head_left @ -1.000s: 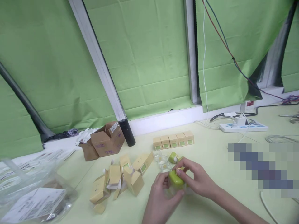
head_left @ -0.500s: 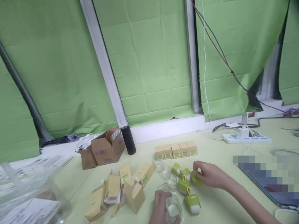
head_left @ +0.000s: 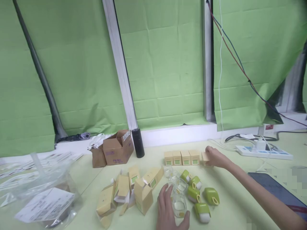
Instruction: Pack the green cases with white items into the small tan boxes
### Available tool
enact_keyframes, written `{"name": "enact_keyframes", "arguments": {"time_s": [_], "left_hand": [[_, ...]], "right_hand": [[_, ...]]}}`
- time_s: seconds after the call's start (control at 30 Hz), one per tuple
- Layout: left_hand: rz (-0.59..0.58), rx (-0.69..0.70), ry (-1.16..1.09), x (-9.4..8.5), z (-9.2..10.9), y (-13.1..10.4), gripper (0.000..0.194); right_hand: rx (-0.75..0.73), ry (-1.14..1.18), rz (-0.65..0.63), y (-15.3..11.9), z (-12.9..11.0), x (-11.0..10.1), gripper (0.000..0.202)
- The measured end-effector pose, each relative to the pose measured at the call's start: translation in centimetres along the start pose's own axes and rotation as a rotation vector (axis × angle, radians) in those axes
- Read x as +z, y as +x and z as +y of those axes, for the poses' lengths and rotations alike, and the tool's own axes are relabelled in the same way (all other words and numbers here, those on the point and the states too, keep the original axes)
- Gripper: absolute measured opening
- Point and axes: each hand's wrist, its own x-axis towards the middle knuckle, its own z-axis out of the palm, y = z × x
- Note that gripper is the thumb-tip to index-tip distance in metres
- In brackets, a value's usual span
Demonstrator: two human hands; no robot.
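My right hand (head_left: 214, 156) is closed on a small tan box (head_left: 205, 159) at the right end of a row of matching boxes (head_left: 181, 158) with green labels. Spread fingers of my left hand (head_left: 169, 209) lie beside a clear plastic container (head_left: 179, 204), the thumb near its front edge; whether they touch it I cannot tell. More clear containers (head_left: 181, 185) stand behind it. Several small green cases with loops, some with white lower parts, lie to the right, among them a green case (head_left: 211, 195) set apart and a front green case (head_left: 202, 211).
Opened tan boxes (head_left: 143, 195) are heaped left of my left hand. A brown carton (head_left: 117, 148) and a black cylinder (head_left: 138, 143) stand at the back. Clear plastic bagging (head_left: 50, 198) lies far left. To the right are a power strip (head_left: 266, 152) and a phone-like device (head_left: 275, 191).
My right hand has let go of a green case and moved back to the end box, now slightly apart from the row. My left hand's fingers have opened around the clear container. The view has shifted.
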Motion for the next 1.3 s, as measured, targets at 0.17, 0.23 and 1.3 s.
{"name": "enact_keyframes", "arguments": {"time_s": [0.17, 0.23, 1.3], "left_hand": [[-0.138, 0.072, -0.137, -0.8, 4.3, 2.1, 0.06], [-0.211, 0.082, -0.198, -1.3, 5.7, 3.6, 0.071], [-0.033, 0.702, 0.545, -2.6, 3.5, 4.2, 0.035]], "right_hand": [[-0.163, 0.115, -0.017, -5.0, -3.6, -3.1, 0.039], [-0.255, 0.282, -0.07, -6.9, -6.0, -3.4, 0.039], [-0.647, -0.017, 0.197, -10.8, -9.1, -0.6, 0.011]]}}
